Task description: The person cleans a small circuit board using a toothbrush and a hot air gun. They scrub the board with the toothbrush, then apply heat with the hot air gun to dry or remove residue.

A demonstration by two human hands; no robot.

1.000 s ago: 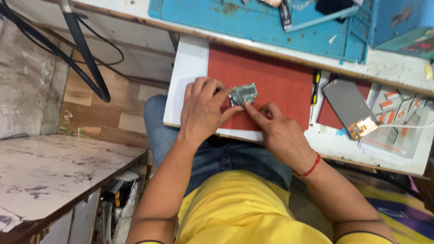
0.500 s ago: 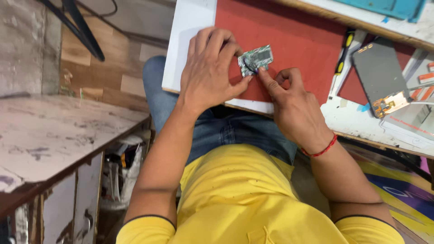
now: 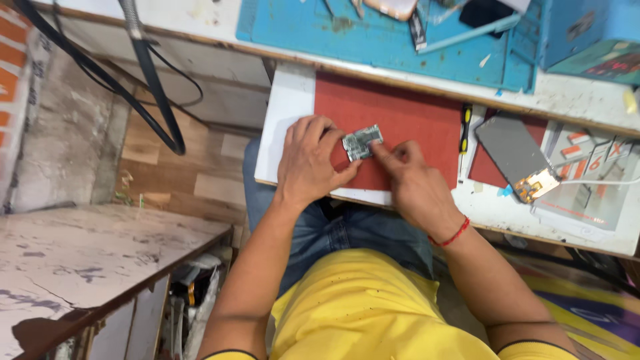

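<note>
while the left hand (image 3: pixel 308 163) pinches the small circuit board (image 3: pixel 362 142) at frame centre, the right hand (image 3: pixel 412 185) presses a fingertip on its lower edge, above the red mat (image 3: pixel 407 117); a disassembled phone (image 3: pixel 517 157) lies right.

Far bench: a blue mat (image 3: pixel 373 33) lay along it.
Right: an opened phone (image 3: pixel 517 157) rested face down.
Left: black cables (image 3: pixel 143 73) hung.

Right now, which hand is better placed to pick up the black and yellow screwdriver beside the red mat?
Probably the right hand: it lies nearer the screwdriver, while the left hand steadies the small circuit board.
</note>
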